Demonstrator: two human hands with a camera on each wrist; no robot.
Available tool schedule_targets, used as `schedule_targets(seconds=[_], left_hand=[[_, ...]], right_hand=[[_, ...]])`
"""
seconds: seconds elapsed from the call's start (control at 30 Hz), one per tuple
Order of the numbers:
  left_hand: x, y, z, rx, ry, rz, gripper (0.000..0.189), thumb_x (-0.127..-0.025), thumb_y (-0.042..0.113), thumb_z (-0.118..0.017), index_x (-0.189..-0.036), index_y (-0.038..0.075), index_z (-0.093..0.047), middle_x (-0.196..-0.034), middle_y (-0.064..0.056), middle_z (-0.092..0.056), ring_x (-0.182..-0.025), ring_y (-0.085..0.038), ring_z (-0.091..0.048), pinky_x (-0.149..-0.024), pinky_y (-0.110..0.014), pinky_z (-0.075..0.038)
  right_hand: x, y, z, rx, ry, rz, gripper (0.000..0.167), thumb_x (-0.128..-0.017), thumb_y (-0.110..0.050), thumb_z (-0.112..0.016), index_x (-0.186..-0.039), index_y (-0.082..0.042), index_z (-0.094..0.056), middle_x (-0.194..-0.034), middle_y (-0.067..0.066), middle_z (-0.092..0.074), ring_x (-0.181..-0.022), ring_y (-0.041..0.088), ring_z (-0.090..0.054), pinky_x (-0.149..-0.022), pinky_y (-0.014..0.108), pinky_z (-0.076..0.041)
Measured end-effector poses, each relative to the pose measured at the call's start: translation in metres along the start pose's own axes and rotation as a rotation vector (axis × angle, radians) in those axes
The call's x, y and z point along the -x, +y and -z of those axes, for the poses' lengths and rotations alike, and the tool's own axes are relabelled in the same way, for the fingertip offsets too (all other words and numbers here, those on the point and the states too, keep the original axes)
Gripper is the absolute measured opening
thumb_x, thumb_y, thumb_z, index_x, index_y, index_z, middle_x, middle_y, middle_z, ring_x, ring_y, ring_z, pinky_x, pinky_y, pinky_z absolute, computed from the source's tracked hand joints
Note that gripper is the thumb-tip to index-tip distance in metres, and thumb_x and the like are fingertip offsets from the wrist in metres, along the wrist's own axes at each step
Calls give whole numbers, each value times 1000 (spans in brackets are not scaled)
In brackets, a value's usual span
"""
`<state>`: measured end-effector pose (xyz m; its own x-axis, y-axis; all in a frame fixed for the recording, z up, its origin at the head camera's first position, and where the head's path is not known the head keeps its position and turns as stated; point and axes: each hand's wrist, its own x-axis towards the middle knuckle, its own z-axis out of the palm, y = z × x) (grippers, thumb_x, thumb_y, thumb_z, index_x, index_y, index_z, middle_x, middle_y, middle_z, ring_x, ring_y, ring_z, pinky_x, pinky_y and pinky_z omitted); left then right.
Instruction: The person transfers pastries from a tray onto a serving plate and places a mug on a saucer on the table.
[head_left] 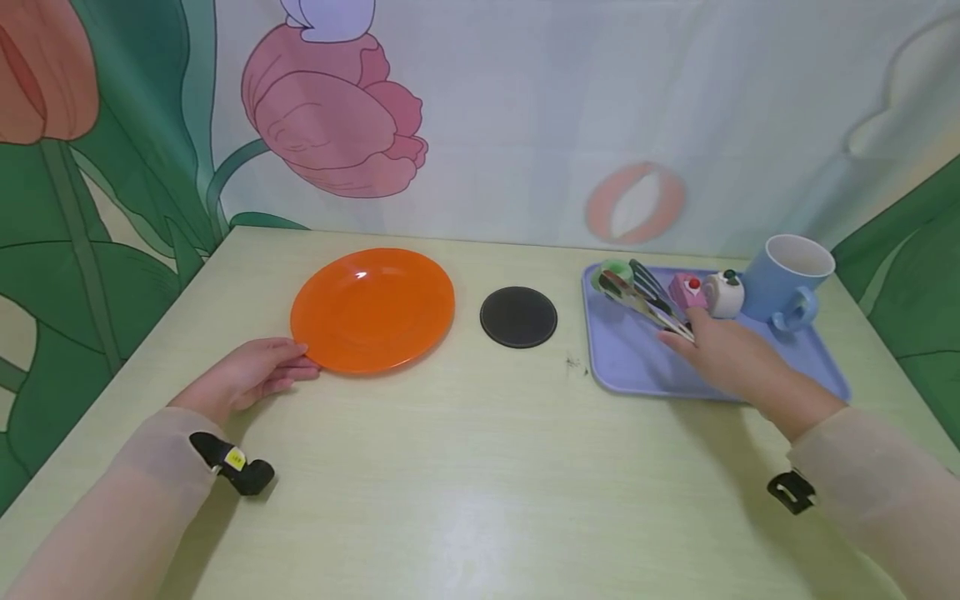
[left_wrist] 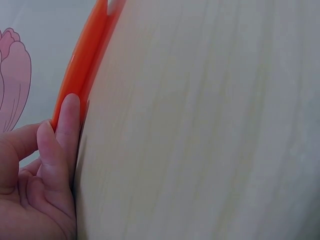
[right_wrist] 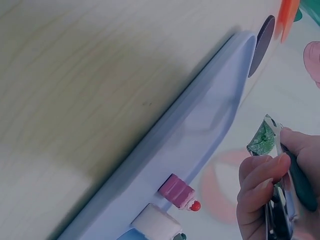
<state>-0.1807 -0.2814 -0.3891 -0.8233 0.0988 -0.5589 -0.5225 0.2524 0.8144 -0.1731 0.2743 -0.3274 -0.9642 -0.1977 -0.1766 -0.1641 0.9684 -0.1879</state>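
On the left, my left hand (head_left: 262, 372) pinches the near-left rim of an orange plate (head_left: 375, 310), thumb at the edge and fingertips against its underside. That rim and the fingers (left_wrist: 70, 125) show up close in the left wrist view. Over the lavender tray (head_left: 637, 367), my right hand (head_left: 731, 354) grips metal tongs (head_left: 652, 308), one of whose ends looks slotted. At their tips is a pale green round piece (head_left: 617, 268). Just beyond the fingers sit a pink toy cake (head_left: 686, 290) with a red top and a white toy cake roll (head_left: 724, 295).
A blue mug (head_left: 787, 279) stands at the tray's back right corner. Between plate and tray lies a black round coaster (head_left: 518, 317). A flower-printed curtain (head_left: 510, 125) hangs behind the table's (head_left: 465, 467) back edge.
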Motion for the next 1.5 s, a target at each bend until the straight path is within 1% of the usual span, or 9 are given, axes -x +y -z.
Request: schedule_targets(seconds=[0.33,0.5,0.63,0.73,0.93,1.03,1.23,1.37,1.5], left_hand=[[-1,0,-1,-5,3,0,60,-99,31,-45,-145,1,-23,-96,1,-69,-92,-10,-66,-74,-16,-49],[-1,-1,1,-8,-5,-4,63,-99,32,-46,-146,0,-20,-96,1,-69,-92,-9,-66,-74,-17,-50],[-1,-2,2,-11,-5,-2,64,-99,32,-46,-146,-1,-19,-96,2,-69,-91,-9,-66,-74,-17,-49],[-2,-2,3,-15,-2,6,64,-99,32,-46,-146,0,-18,-95,2,-69,-91,-8,-66,-75,-17,-49],[-3,-2,2,-14,-6,-2,63,-99,32,-46,-146,-1,-20,-95,2,-69,-91,-8,-66,-74,-17,-50],[-3,-2,2,-20,-7,-9,63,-99,32,-46,-145,-2,-21,-95,2,-69,-91,-8,-66,-74,-17,-50],[-3,-1,1,-27,4,-1,61,-99,32,-45,-146,0,-21,-95,2,-69,-91,-9,-66,-75,-17,-49],[-2,-1,1,-24,7,0,62,-99,32,-45,-146,-1,-20,-94,2,-69,-90,-9,-66,-75,-17,-49],[-1,-1,1,-23,1,2,63,-99,32,-46,-146,-1,-19,-95,2,-69,-91,-9,-66,-75,-17,-49]], right_hand=[[-2,-5,1,12,-29,-9,57,-96,-52,-38,-109,4,-39,-75,14,-55,-71,34,-57,-61,47,-44],[-4,-9,0,7,-44,-22,68,-95,-55,-37,-120,8,-36,-82,17,-57,-75,34,-57,-65,48,-45],[-6,-12,-1,-5,-66,-42,77,-94,-59,-35,-127,10,-32,-85,17,-55,-75,32,-54,-65,44,-44],[-6,-14,-1,-7,-66,-41,73,-94,-58,-36,-123,9,-35,-80,14,-53,-71,29,-52,-61,40,-42],[-6,-17,-1,-18,-31,-15,55,-95,-51,-40,-105,3,-43,-72,9,-49,-66,27,-50,-56,37,-39],[-6,-21,0,-23,-32,-9,52,-95,-50,-42,-103,2,-43,-71,9,-49,-65,26,-50,-55,36,-39],[-10,-29,1,-4,-33,2,58,-95,-51,-41,-111,4,-44,-76,10,-52,-66,26,-52,-56,37,-41],[-12,-35,1,11,-34,25,61,-96,-48,-41,-120,8,-41,-78,11,-55,-67,26,-54,-59,42,-44],[-13,-40,0,7,-41,33,62,-97,-46,-42,-124,10,-38,-80,13,-57,-67,27,-55,-61,44,-46]])
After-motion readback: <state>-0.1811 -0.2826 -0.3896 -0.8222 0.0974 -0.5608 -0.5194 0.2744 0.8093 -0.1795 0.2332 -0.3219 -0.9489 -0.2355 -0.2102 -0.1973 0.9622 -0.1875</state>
